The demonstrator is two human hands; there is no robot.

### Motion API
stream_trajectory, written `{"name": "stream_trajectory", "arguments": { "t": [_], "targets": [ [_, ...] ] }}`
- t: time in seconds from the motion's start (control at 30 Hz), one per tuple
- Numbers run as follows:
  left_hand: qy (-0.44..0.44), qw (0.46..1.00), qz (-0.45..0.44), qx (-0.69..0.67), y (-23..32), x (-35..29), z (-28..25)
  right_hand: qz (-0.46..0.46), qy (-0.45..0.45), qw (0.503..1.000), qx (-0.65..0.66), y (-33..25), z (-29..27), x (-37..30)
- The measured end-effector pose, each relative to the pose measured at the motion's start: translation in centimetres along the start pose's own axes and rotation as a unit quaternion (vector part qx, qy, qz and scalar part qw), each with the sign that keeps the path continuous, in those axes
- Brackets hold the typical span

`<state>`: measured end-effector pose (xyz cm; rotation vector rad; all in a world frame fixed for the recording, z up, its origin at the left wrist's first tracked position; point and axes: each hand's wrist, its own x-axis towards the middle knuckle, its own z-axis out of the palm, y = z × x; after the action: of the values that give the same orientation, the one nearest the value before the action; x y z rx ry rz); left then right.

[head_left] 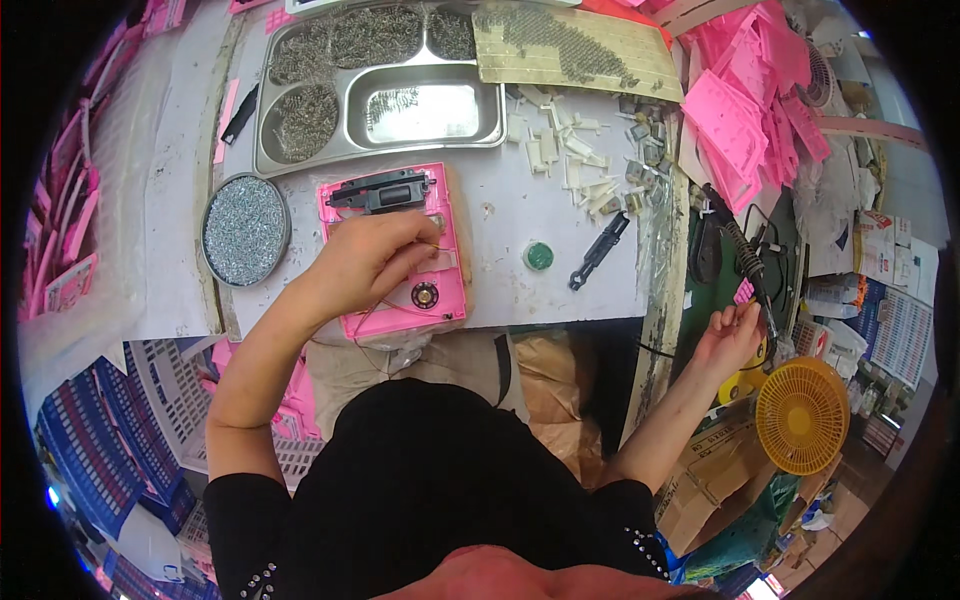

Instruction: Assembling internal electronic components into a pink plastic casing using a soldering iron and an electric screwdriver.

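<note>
A pink plastic casing (450,290) lies open on the worktable. Inside it are a black mechanism (385,192), a small round speaker-like part (425,294) and thin wires. My left hand (365,260) reaches over the casing, with thumb and fingers pinched at its right part; what they hold is too small to make out. Out to the right, my right hand (730,340) has its fingers drawn together beside the lower end of a black rod-shaped tool with a coil (748,260), perhaps a soldering iron in its holder. Anything in those fingertips is hidden.
A metal compartment tray (350,147) of small springs and a round dish of tiny metal pieces (245,230) stand around the casing. Rightward lie white plastic parts (575,145), a green-topped pot (538,256), a black part (600,250), pink casings (735,130) and a yellow basket (802,415).
</note>
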<state>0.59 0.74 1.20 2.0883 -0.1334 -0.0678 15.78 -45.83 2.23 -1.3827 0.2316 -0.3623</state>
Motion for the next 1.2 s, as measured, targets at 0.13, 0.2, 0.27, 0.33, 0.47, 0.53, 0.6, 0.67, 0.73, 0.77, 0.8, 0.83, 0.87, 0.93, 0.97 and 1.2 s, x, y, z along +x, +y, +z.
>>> {"name": "stream_trajectory", "arguments": {
  "t": [0.13,0.2,0.27,0.33,0.47,0.53,0.6,0.67,0.73,0.77,0.8,0.83,0.87,0.93,0.97,1.2],
  "targets": [
    [0.015,0.999,-0.018,-0.029,0.0,-0.8,0.0,-0.025,0.049,0.998,-0.020,-0.2,-0.3,1.1],
    [0.028,0.997,-0.068,-0.023,0.4,-1.2,0.1,-0.065,0.084,0.993,-0.047,-0.5,-0.2,1.5],
    [0.058,0.995,-0.080,-0.007,0.8,-1.5,0.3,-0.129,0.144,0.981,-0.033,-1.2,-1.2,1.3],
    [0.102,0.993,-0.056,0.018,1.3,-1.5,0.8,-0.175,0.167,0.970,-0.020,-2.5,-3.5,1.0],
    [0.131,0.986,-0.049,0.092,1.4,-1.7,1.0,-0.166,0.097,0.978,0.083,-5.5,-8.2,-0.1],
    [0.140,0.977,-0.047,0.154,1.5,-1.9,1.1,-0.135,0.116,0.975,0.134,-5.7,-5.1,-1.8],
    [0.149,0.972,-0.063,0.168,2.0,-1.9,1.4,-0.094,0.143,0.974,0.148,-5.7,2.5,-4.9],
    [0.184,0.968,-0.057,0.158,2.1,-1.5,1.8,-0.087,0.032,0.984,0.152,-2.8,2.5,-5.3],
    [0.242,0.960,-0.032,0.136,2.0,-0.9,2.7,-0.078,-0.060,0.991,0.090,-0.4,4.2,-6.6],
    [0.245,0.957,-0.020,0.154,1.8,-0.7,3.0,-0.077,-0.096,0.992,0.022,0.6,5.8,-8.1],
    [0.248,0.954,-0.007,0.172,1.6,-0.5,3.2,-0.089,-0.164,0.982,0.031,1.8,7.5,-9.0],
    [0.251,0.949,0.006,0.189,1.4,-0.2,3.3,-0.101,-0.232,0.967,0.039,2.7,8.9,-9.9],
    [0.258,0.947,0.005,0.192,1.2,-0.3,3.5,-0.068,-0.271,0.960,0.002,2.9,10.1,-11.1],
    [0.268,0.943,0.005,0.197,0.9,-0.5,3.6,-0.010,-0.347,0.936,-0.049,2.6,12.1,-13.4],
    [0.268,0.943,0.001,0.196,0.8,-0.5,3.7,0.016,-0.386,0.920,-0.063,2.4,12.9,-14.1],
    [0.270,0.943,-0.009,0.195,1.0,-0.3,3.9,-0.103,-0.480,0.863,-0.118,3.8,14.0,-14.6]
  ]
}}
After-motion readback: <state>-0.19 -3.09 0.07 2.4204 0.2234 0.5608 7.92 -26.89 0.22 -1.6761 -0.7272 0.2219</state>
